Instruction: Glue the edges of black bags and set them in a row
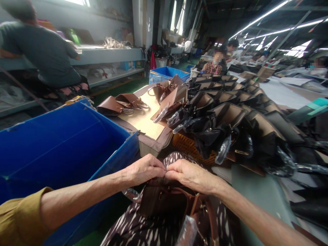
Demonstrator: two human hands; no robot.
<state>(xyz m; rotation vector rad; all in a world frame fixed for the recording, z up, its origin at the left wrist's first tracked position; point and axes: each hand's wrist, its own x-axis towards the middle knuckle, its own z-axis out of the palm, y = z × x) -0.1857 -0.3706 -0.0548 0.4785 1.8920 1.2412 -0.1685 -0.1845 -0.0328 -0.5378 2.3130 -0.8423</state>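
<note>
A brown handbag (164, 201) rests on my lap, over patterned dark fabric with white flecks. Its handles lie toward me, and clear plastic wrap (188, 230) covers part of one. At the bag's far edge, my left hand (148, 169) pinches the material with thumb and fingers together. Right beside it, my right hand (188, 174) pinches the same edge, and the fingertips of both hands nearly meet. What exactly lies between the fingertips is hidden.
A big blue bin (64, 143) stands at my left. Ahead, brown handbags (112, 105) lie on a table with a pale board (151, 124). Rows of black handbags (228, 114) fill the right side, some above an orange crate (197, 148). A person (43, 51) sits at a bench at left.
</note>
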